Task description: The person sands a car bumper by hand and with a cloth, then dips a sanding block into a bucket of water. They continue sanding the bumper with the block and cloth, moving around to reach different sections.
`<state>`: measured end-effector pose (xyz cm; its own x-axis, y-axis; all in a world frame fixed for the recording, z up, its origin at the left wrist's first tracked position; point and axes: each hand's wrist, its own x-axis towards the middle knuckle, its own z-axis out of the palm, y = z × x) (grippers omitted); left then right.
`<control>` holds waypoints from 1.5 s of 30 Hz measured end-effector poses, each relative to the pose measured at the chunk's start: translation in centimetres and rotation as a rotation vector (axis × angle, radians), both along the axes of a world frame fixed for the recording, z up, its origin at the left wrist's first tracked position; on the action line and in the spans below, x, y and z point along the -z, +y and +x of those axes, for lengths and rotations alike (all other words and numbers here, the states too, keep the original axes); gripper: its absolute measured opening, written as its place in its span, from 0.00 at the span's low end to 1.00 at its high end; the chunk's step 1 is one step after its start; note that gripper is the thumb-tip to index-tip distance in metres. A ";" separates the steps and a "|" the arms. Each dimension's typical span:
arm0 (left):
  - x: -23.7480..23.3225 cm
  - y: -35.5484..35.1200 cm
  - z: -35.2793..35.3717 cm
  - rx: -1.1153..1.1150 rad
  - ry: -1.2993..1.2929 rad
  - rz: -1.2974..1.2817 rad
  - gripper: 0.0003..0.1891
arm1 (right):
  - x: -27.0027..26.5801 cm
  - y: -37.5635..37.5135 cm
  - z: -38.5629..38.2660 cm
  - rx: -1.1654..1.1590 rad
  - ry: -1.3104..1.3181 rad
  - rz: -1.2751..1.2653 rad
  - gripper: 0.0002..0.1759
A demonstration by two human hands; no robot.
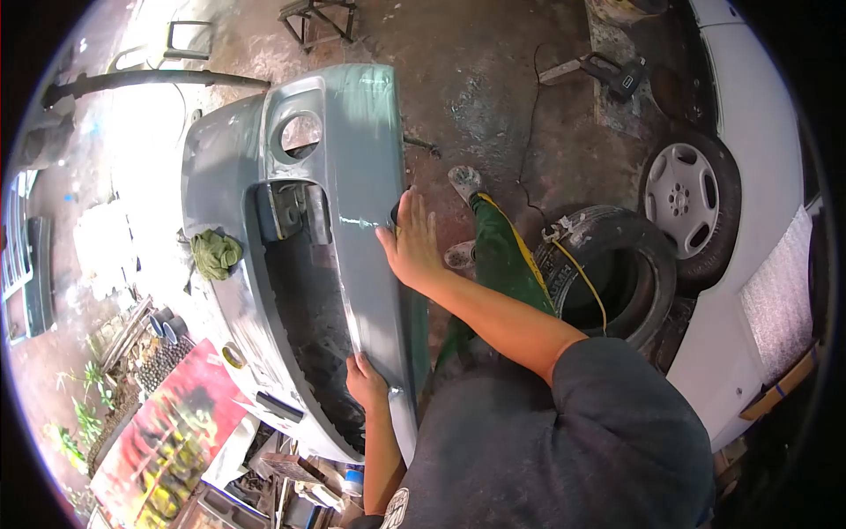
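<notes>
A grey car bumper [370, 159] with patches of primer stands lengthwise in front of me, with a round lamp hole and a long middle opening. My right hand [412, 242] lies flat on its near face, fingers stretched out and thumb apart. A small dark edge shows beside those fingers; I cannot make out what it is. Lower down, my left hand [366, 384] grips the bumper by the edge of the middle opening, its fingers curled over the rim. A crumpled green cloth [214, 255] rests on the bumper's far side.
A loose tyre [617, 273] and a wheel [687, 203] stand at right beside a white car [762, 132]. A black power tool [617, 78] and a cord lie on the floor. A red painted panel [167, 432] and clutter are at lower left. A metal stand [317, 19] is at the top.
</notes>
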<state>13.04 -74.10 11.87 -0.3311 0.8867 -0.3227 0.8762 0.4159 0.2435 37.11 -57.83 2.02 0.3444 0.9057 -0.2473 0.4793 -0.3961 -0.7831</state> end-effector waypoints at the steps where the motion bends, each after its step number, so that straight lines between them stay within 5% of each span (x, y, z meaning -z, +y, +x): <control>1: 0.1 0.0 0.1 -0.009 0.000 -0.001 0.25 | -0.3 -0.4 0.1 -0.041 -0.025 -0.008 0.50; 8: 1.1 -0.2 -0.6 0.012 0.019 -0.007 0.23 | 6.2 20.6 9.8 0.308 0.288 0.095 0.52; 11: 0.8 -0.4 -0.9 0.024 0.011 0.012 0.23 | 4.9 15.9 8.0 0.249 0.480 0.158 0.53; 18: 0.2 0.2 -0.1 -0.034 0.071 -0.136 0.21 | -0.3 -3.5 -2.5 0.070 0.119 0.070 0.50; 21: 1.1 1.9 1.0 0.404 0.186 0.403 0.26 | -1.8 -7.1 -2.8 -0.041 0.240 0.045 0.48; 24: -0.4 9.4 6.5 0.835 0.207 0.286 0.36 | -3.5 -10.0 0.3 -0.122 0.477 -0.008 0.45; 29: 0.9 22.4 17.3 1.276 0.242 0.154 0.41 | -4.4 -10.7 8.4 0.216 0.771 -0.010 0.44; 34: 4.6 29.6 22.0 1.314 0.233 0.265 0.41 | -4.3 -10.8 12.9 0.310 0.747 0.054 0.44; 42: 3.1 25.4 19.1 1.276 0.217 0.259 0.42 | -4.6 -8.7 15.5 0.233 0.791 0.037 0.44; 45: 2.1 21.7 16.6 1.239 0.191 0.223 0.43 | -3.1 -4.1 13.8 -0.001 0.483 0.220 0.43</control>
